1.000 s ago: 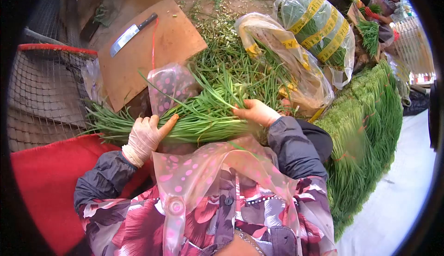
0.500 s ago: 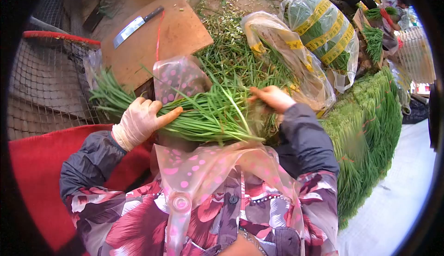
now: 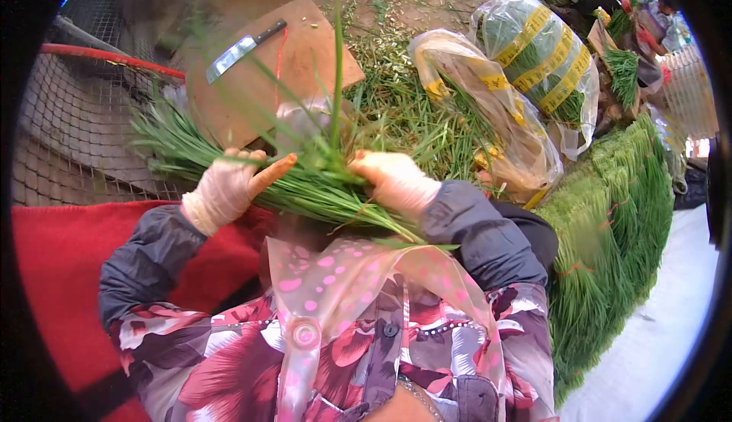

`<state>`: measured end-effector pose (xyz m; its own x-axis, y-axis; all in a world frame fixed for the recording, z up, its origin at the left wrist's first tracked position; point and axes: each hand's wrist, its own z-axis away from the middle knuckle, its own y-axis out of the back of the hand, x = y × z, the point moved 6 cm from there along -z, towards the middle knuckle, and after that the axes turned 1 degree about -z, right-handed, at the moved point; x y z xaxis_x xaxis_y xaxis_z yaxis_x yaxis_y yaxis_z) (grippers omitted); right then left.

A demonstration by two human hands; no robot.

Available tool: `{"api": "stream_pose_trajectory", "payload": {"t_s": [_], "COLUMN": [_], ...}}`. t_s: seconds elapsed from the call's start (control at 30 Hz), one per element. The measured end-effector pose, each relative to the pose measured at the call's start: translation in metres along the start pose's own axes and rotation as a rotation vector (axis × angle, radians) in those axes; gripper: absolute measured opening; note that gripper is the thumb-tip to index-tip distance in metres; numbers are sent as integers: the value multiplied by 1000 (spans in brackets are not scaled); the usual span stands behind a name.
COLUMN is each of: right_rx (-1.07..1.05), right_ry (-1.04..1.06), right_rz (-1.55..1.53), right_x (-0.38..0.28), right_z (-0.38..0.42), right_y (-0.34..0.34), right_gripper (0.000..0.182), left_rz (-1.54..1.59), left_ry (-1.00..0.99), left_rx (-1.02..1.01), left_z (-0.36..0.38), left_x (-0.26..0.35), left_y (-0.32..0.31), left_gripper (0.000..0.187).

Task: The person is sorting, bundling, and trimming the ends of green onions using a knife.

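A bunch of long green chives [image 3: 320, 199] lies across my lap, its leafy ends trailing off to the left. My left hand [image 3: 229, 192], in a thin pale glove with a bare fingertip showing, is closed around the bunch, thumb pointing right along the top. At the right part of the bunch, my right hand [image 3: 393, 182] pinches some chives, and a few blurred strands stand up beside its fingers. A spotted see-through plastic apron [image 3: 328, 277] covers my chest below the bunch.
A knife [image 3: 231, 60] rests on a wooden board [image 3: 320, 60] ahead. Loose chives and trimmings [image 3: 389, 109] litter the ground beside taped plastic bags [image 3: 537, 60]. Stacked chive bunches [image 3: 610, 247] line the right; wire mesh [image 3: 76, 125] and red cloth [image 3: 114, 247] are at left.
My right hand has moved left, closer to my left hand, and several strands now rise upright by it. The view has shifted slightly. My left hand keeps its hold.
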<state>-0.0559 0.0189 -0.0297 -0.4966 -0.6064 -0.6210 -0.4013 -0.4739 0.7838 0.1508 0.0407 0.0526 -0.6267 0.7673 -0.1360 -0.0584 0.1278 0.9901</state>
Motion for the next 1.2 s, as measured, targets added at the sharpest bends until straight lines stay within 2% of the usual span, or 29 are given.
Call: {"api": "stream_pose_trajectory", "payload": {"t_s": [0.07,0.1,0.2,0.23,0.27,0.33,0.37,0.47,0.5,0.53,0.57,0.6,0.67,0.73,0.77,0.97,1.0,1.07,1.13,1.2], "right_rx": [13,-27,-109,-90,-73,-151,-165,-155,-225,-293,-275,-283,-454,-513,-510,-592,-509,-525,-443,-425], "right_ry": [21,4,-11,9,29,-28,-2,46,109,172,168,168,-324,-442,-420,-526,-444,-560,-543,-929], "right_rz": [40,110,225,289,352,433,461,487,374,262,121,119,-423,-759,-767,-864,-971,-968,-924,-1117], "right_x": [-8,-15,-19,-20,-22,-21,-19,3,4,6,10,15,33,38,33,33,37,43,65,77], "right_z": [-4,-4,-10,-13,-15,-20,-21,-20,-20,-19,-17,-11,9,39,48,78,83,95,115,149], "right_y": [3,9,9,11,14,27,35,31,23,13,9,8,8,8,8,13,7,18,19,31], "right_gripper": [45,45,42,43,44,48,47,49,49,49,52,52,54,58,60,64,61,59,50,41], "left_rz": [269,471,524,499,502,352,394,306,340,341,467,594,626,568,635,789,793,861,867,936], "left_ry": [133,155,236,385,385,203,238,179,120,121,98,76,149,292,235,374,369,409,417,429], "left_rx": [-18,45,-80,-363,-364,-383,-258,-278,-106,-108,-61,-10,-73,-355,-251,-420,-423,-454,-483,-457], "left_z": [9,12,4,-4,-7,-14,-15,-12,-13,-10,-8,-5,-1,11,14,19,19,18,25,33], "left_x": [-7,-12,-18,-22,-27,-27,-29,-29,-27,-30,-31,-31,-27,-26,-21,0,2,6,7,6], "left_y": [-14,-23,-33,-34,-37,-49,-49,-58,-50,-59,-66,-72,-64,-80,-81,-88,-85,-86,-91,-96], "left_gripper": [87,97,93,85,85,80,61,61,52,52,49,47,41,34,34,32,32,32,34,37]}}
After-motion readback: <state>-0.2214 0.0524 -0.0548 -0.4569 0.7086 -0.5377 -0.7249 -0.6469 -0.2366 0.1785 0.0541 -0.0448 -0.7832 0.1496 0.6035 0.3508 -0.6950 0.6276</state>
